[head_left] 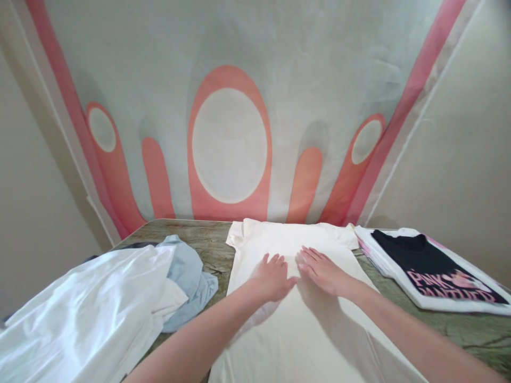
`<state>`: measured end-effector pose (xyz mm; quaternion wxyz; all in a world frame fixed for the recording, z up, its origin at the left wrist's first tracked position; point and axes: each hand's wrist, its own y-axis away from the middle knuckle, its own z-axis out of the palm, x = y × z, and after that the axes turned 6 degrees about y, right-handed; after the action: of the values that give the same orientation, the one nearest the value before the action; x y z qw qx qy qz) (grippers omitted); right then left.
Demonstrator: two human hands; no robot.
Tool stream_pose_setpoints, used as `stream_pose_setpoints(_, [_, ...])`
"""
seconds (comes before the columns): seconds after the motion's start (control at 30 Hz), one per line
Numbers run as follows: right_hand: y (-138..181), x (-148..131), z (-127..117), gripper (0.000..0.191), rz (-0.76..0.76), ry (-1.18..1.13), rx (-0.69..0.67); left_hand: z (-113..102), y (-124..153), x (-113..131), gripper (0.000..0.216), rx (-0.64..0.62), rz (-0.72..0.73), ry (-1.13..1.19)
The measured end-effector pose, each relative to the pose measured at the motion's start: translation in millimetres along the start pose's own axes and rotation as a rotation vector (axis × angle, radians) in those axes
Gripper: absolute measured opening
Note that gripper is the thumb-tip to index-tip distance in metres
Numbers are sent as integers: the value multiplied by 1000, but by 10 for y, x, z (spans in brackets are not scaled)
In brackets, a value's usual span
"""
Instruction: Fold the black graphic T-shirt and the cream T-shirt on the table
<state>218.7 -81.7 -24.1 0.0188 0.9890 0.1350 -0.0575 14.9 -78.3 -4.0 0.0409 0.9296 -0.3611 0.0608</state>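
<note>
Across the chest area of a cream T-shirt (287, 340), the left hand (273, 279) and the right hand (321, 271) lie palm down, fingers extended, neither pinching any cloth; how firmly each presses, I cannot tell. The shirt is spread lengthwise on the wood-patterned table (211, 247), sleeves toward the far edge. It looks light, soft and limp, apt to crease or slide under a push but hardly fragile; the shoulders or side edges seem the best places to take hold, one hand per side. Its collar is hard to make out, the lower end is cut off, and the forearms cover parts of both sides. To the left, a rumpled white garment (91, 314) partly covers a light blue one (187, 276). Just beside the right sleeve, a folded black shirt (423, 258) bears pink lettering, its lower line unclear.
</note>
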Motion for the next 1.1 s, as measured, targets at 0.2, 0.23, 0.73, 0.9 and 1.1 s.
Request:
stream_pose_setpoints(0.2, [-344, -334, 58, 64, -44, -125, 49, 165, -140, 113, 64, 60, 70, 12])
stream_pose_setpoints(0.23, [-333, -365, 88, 64, -51, -137, 48, 185, -129, 114, 66, 65, 73, 17])
stream_pose_setpoints(0.73, [163, -563, 180, 61, -85, -79, 93, 230, 152, 123, 72, 85, 102, 89])
stream_pose_setpoints(0.9, [226, -637, 190, 66, -85, -85, 113, 223, 268, 74, 70, 98, 102, 56])
stream_pose_setpoints(1.1, [271, -358, 200, 69, 9, 2, 90, 157, 415, -86, 67, 104, 33, 7])
